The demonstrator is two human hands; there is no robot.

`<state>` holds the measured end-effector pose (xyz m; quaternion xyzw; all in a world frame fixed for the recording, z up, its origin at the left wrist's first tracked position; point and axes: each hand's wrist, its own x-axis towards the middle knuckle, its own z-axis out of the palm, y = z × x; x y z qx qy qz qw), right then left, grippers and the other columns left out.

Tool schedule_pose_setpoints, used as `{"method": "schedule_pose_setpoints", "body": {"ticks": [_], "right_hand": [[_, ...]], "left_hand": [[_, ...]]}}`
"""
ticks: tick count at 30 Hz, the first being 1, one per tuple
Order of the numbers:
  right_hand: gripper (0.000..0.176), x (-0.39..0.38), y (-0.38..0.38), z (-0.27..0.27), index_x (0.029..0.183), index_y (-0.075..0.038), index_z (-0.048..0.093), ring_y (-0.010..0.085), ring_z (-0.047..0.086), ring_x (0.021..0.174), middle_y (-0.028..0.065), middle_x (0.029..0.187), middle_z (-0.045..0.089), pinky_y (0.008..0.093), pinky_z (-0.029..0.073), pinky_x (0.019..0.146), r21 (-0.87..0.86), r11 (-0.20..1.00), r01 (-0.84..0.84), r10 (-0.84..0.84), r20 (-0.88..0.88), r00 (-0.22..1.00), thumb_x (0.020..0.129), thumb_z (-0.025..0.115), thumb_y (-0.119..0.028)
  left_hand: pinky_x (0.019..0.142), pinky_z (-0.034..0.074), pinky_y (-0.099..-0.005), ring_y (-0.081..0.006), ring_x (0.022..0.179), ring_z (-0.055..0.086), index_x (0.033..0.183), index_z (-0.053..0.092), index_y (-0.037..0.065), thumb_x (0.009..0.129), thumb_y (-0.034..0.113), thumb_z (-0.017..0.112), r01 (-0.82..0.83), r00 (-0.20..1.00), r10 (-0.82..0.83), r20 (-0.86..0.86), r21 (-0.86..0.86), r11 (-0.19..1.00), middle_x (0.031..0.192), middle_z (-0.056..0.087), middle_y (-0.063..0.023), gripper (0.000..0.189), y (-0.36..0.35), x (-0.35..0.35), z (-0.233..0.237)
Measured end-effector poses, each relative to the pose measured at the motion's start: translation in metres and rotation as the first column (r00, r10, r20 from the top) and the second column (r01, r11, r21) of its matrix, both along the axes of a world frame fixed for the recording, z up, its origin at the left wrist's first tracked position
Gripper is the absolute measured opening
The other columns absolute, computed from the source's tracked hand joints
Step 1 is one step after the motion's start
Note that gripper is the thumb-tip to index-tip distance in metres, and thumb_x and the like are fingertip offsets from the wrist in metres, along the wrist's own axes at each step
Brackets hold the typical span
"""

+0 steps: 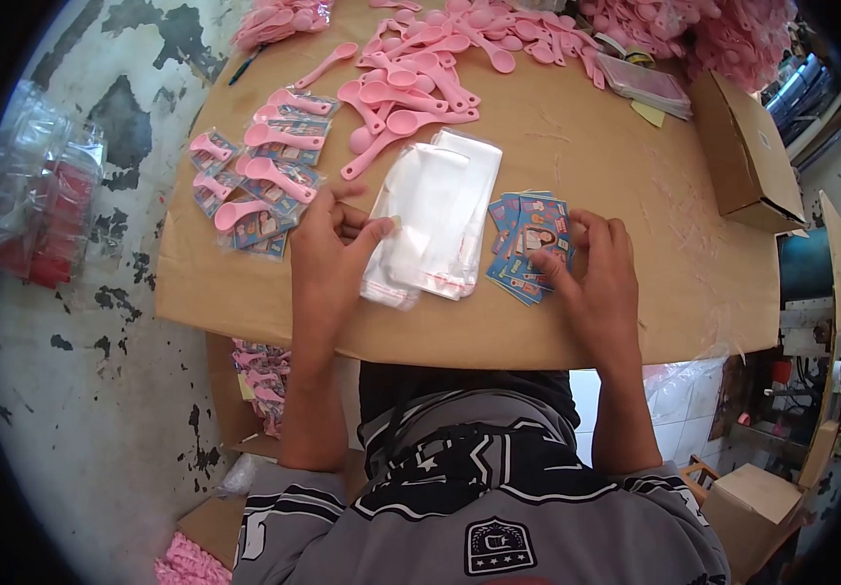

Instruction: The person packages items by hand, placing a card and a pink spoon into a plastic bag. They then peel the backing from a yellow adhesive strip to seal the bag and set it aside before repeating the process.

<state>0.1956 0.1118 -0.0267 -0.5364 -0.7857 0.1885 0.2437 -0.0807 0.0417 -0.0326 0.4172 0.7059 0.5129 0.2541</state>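
Note:
My left hand (331, 249) pinches the edge of a clear plastic bag (387, 278), which is slightly blurred. That bag lies against a stack of clear plastic bags (440, 210) in front of me. My right hand (596, 278) is at the stack of blue printed cards (528, 244), its thumb over the top card and its fingers spread along the right side. To the left of my left hand lie several bagged cards with pink spoons (279, 180). Beyond the plastic bags is a heap of loose pink measuring spoons (411, 88).
A cardboard box (747, 156) stands at the table's right edge, near a clear plastic case (645, 86). A pen (245, 66) lies at the far left. Under the table, a box holds more packed pink spoons (263, 380). Plastic packs (45, 195) hang at left.

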Motion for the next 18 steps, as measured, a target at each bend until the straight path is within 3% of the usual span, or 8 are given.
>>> {"method": "schedule_pose_setpoints", "body": {"ticks": [2,3,6,9,12,13,16,18], "right_hand": [[0.066,-0.002,-0.001,-0.003,0.132,0.001,0.06,0.0336,0.06,0.106,0.0165,0.118,0.059,0.0447,0.051,0.092,0.043,0.999,-0.004,0.002,0.059,0.998,0.084,0.086,-0.037],[0.068,-0.001,0.0,-0.006,0.131,0.001,0.06,0.0333,0.06,0.103,0.0162,0.116,0.059,0.0447,0.051,0.091,0.064,0.998,-0.025,0.022,0.055,0.998,0.082,0.086,-0.038],[0.068,0.001,0.004,-0.005,0.13,0.0,0.06,0.0323,0.06,0.1,0.015,0.11,0.06,0.0444,0.051,0.09,-0.018,0.998,-0.057,0.056,-0.034,0.998,0.08,0.088,-0.038],[0.066,0.007,0.01,-0.004,0.129,0.0,0.061,0.0293,0.061,0.095,0.0128,0.101,0.06,0.0422,0.051,0.087,-0.126,0.99,-0.059,0.041,-0.141,0.989,0.079,0.09,-0.032],[0.058,0.015,0.014,-0.001,0.126,0.001,0.06,0.025,0.064,0.091,0.0114,0.097,0.064,0.0378,0.053,0.083,-0.24,0.97,-0.034,-0.018,-0.21,0.978,0.081,0.089,-0.022],[0.055,0.016,0.014,0.0,0.125,0.001,0.06,0.0235,0.065,0.09,0.0111,0.096,0.065,0.0362,0.054,0.082,-0.282,0.959,-0.024,-0.042,-0.225,0.973,0.082,0.089,-0.018],[0.045,0.013,0.014,-0.008,0.124,0.002,0.06,0.0184,0.069,0.089,0.0125,0.1,0.07,0.0319,0.055,0.082,-0.256,0.961,-0.107,-0.055,-0.552,0.832,0.087,0.083,-0.01],[0.04,0.017,0.015,-0.011,0.124,0.002,0.059,0.0163,0.069,0.092,0.0119,0.104,0.072,0.0312,0.055,0.083,-0.276,0.951,-0.138,-0.041,-0.556,0.83,0.091,0.079,-0.008]], "left_hand": [[0.064,0.052,-0.0258,-0.0094,0.069,0.064,0.11,0.07,-0.004,0.091,0.004,0.079,0.021,0.989,-0.015,0.146,-0.037,0.999,0.084,0.074,-0.0064,0.023,-0.002,0.0,-0.005],[0.061,0.048,-0.0243,-0.0066,0.068,0.061,0.097,0.074,-0.005,0.093,0.006,0.078,0.002,0.989,0.003,0.15,-0.033,0.999,0.082,0.073,-0.0042,0.013,-0.003,0.007,0.0],[0.059,0.046,-0.0252,-0.0068,0.068,0.059,0.099,0.074,-0.005,0.096,0.011,0.077,-0.011,0.995,0.013,0.098,-0.025,1.0,0.081,0.07,-0.0033,0.017,-0.004,0.013,0.002],[0.059,0.045,-0.0256,-0.0075,0.068,0.059,0.096,0.073,-0.005,0.1,0.015,0.073,-0.029,0.954,0.071,-0.29,0.148,0.989,0.081,0.068,-0.003,0.02,-0.003,0.015,0.001],[0.066,0.042,-0.0228,-0.0035,0.076,0.053,0.101,0.069,-0.002,0.101,0.018,0.073,-0.061,0.961,0.101,-0.259,0.159,0.985,0.081,0.062,0.0013,0.02,-0.004,0.009,0.0],[0.066,0.042,-0.0228,-0.0038,0.075,0.054,0.103,0.068,-0.002,0.101,0.017,0.073,-0.048,0.983,0.076,-0.167,0.166,0.985,0.081,0.062,0.0009,0.019,-0.004,0.01,0.0],[0.065,0.045,-0.0232,-0.0056,0.072,0.058,0.108,0.065,-0.002,0.101,0.012,0.071,-0.013,0.999,0.006,0.043,0.158,0.987,0.08,0.065,-0.0013,0.017,-0.005,0.013,-0.002],[0.064,0.049,-0.024,-0.0078,0.071,0.063,0.107,0.065,-0.004,0.1,0.009,0.072,0.025,0.995,-0.035,0.09,0.102,0.994,0.082,0.069,-0.0045,0.016,-0.007,0.015,-0.004]]}}
